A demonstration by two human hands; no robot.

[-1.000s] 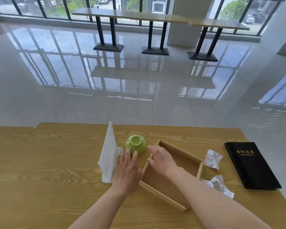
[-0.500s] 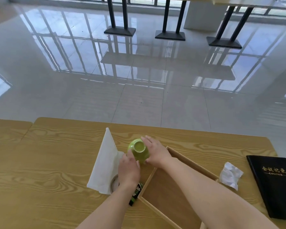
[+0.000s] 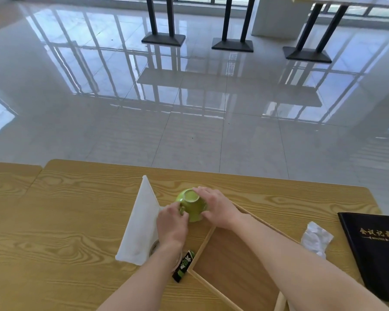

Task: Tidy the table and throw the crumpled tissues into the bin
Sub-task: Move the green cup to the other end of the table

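A green cup [image 3: 191,204] lies upside down on the wooden table [image 3: 72,221], its base facing up. My left hand [image 3: 171,225] pinches its handle from the near side, and my right hand [image 3: 218,207] cups its right side. A crumpled white tissue [image 3: 316,240] lies to the right, between the wooden tray [image 3: 231,263] and a black notebook [image 3: 377,250]. No bin is in view.
A white folded cloth [image 3: 142,225] lies left of the cup. A small black-and-green packet [image 3: 183,265] and a roll of tape [image 3: 154,246] sit under my left forearm. Beyond the table's far edge is a glossy tiled floor with black table bases [image 3: 233,44].
Both hands moved from the tray's edge onto the green cup and now grip it. The view tilted down, and the second tissue near the tray has left the view.
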